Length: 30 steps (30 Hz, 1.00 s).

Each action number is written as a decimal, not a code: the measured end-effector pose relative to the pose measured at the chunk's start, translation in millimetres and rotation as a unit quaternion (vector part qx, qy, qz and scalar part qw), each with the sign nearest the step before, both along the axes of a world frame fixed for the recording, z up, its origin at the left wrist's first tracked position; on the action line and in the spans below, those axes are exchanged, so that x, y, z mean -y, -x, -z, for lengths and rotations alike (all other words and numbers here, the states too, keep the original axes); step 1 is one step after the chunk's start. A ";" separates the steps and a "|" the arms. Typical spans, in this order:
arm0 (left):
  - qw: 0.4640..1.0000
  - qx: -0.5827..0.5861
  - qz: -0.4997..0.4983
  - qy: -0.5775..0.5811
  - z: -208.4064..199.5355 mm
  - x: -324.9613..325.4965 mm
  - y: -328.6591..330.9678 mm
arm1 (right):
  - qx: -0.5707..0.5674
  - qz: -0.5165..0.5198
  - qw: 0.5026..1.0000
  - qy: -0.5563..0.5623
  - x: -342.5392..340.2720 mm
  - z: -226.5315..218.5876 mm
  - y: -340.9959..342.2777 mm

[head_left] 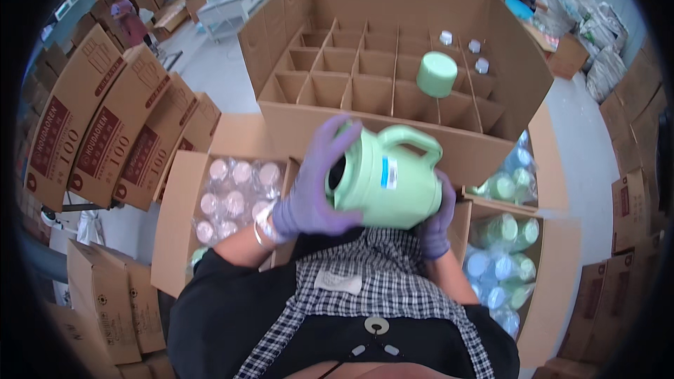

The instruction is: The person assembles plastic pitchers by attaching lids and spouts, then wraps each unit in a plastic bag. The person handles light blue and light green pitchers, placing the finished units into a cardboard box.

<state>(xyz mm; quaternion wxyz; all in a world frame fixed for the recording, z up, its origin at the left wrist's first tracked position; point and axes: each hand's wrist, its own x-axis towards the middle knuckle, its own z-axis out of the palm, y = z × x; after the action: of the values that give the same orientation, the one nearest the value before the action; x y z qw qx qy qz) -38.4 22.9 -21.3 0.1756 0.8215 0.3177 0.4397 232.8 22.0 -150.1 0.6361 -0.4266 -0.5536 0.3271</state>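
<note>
Green jug [400, 189] is clamped sideways between the left hand [314, 186], at its mouth, and the right hand [439, 221], at its base, beside a divided carton [477, 156]. Should either grip loosen, it could fall.

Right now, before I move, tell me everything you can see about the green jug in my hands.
The pale green jug looks like smooth, matte plastic, with a rounded body, a loop handle and a small white-and-blue label on its side. It is tipped sideways, handle uppermost, with a dark round opening at its left end. Your left hand grips that end; your right hand supports the other. It's held before the divided carton.
</note>
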 end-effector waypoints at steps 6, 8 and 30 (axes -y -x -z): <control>0.964 0.123 -0.104 0.212 103.0 -49.5 18.7 | -0.135 -0.010 0.990 0.036 -6.7 -33.8 -7.3; 0.868 0.317 -0.066 0.376 109.0 -38.0 4.3 | -0.113 0.003 0.994 0.000 -3.0 -36.1 -5.7; 0.723 0.348 0.043 0.596 110.0 22.4 52.3 | -0.062 -0.044 0.997 -0.011 0.1 -12.8 2.5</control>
<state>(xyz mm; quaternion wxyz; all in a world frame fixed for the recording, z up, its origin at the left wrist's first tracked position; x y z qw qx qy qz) -90.7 0.5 -131.3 0.7455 0.3495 0.3953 0.4072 230.3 21.9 -137.3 0.6589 -0.3741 -0.5345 0.3745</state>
